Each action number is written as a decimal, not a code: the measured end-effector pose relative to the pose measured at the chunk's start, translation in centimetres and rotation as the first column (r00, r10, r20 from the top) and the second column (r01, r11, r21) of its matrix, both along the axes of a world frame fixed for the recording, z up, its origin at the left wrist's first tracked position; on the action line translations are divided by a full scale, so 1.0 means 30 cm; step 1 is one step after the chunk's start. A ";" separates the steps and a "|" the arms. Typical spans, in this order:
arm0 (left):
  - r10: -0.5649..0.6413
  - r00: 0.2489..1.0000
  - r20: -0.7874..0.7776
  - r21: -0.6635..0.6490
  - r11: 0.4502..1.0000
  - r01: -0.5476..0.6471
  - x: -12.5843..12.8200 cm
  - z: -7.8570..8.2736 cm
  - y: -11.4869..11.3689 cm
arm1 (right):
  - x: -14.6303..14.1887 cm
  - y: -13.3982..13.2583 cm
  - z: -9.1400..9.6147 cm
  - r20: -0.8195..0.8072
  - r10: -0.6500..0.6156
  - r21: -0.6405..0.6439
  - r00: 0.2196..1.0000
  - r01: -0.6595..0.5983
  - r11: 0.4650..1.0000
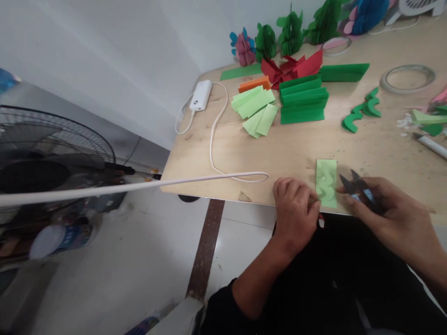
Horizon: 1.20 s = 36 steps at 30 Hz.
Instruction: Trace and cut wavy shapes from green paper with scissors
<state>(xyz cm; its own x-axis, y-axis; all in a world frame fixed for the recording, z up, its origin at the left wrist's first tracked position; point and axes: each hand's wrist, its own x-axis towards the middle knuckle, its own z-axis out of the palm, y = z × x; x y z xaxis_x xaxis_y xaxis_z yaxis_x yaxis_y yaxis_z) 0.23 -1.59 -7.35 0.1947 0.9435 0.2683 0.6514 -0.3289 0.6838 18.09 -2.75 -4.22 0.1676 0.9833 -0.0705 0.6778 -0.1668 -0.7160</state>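
A pale green paper strip lies at the table's front edge, and a wavy shape in the same pale green shows on it. At its left side rests my left hand, its fingers curled and the thumb pressed toward the forefinger. Whatever sits in that pinch is too small to name. To the right of the strip, my right hand grips a pair of scissors. Their short dark blades are spread apart and point away from me. The scissors' handles are mostly hidden in the palm.
Folded pale green papers, dark green papers and red papers lie farther back. Green wavy cutouts, a tape roll and a white pen are rightward. A white cable crosses the left table edge.
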 end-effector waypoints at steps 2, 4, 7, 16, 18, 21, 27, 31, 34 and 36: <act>0.014 0.998 0.058 -0.040 0.999 -0.012 -0.006 0.012 -0.001 | 0.006 -0.015 0.006 -0.042 -0.069 0.033 0.997 0.070 0.997; 0.041 0.992 0.122 -0.084 0.996 -0.031 -0.020 0.030 -0.004 | 0.012 -0.027 0.013 -0.084 -0.176 0.046 0.981 0.180 0.983; 0.048 0.974 0.221 -0.153 0.988 -0.014 -0.045 0.061 -0.009 | 0.017 -0.032 0.027 -0.200 -0.332 -0.008 0.922 0.338 0.941; -0.080 0.917 0.390 -0.291 0.935 0.205 -0.055 0.127 0.005 | -0.009 -0.015 0.090 -0.614 -0.369 -0.235 0.698 0.285 0.929; -0.104 0.920 0.377 -0.301 0.926 0.228 -0.056 0.137 0.012 | -0.017 -0.012 0.095 -0.605 -0.373 -0.230 0.703 0.295 0.927; -0.132 0.922 0.365 -0.297 0.922 0.249 -0.057 0.148 0.019 | -0.022 -0.008 0.079 -0.536 -0.361 -0.164 0.763 0.325 0.931; -0.138 0.915 0.378 -0.289 0.922 0.258 -0.051 0.155 0.021 | -0.037 0.009 0.054 -0.575 -0.369 -0.148 0.730 0.351 0.925; -0.018 0.880 0.475 -0.361 0.908 0.213 -0.038 0.149 0.008 | -0.068 0.022 0.084 -0.656 -0.403 -0.147 0.638 0.416 0.897; 0.167 0.776 0.608 -0.484 0.853 0.195 -0.017 0.134 -0.017 | -0.088 0.026 0.103 -0.681 -0.435 -0.137 0.588 0.482 0.866; 0.299 0.672 0.677 -0.573 0.787 0.228 0.004 0.123 -0.036 | -0.098 0.026 0.107 -0.696 -0.446 -0.126 0.563 0.515 0.848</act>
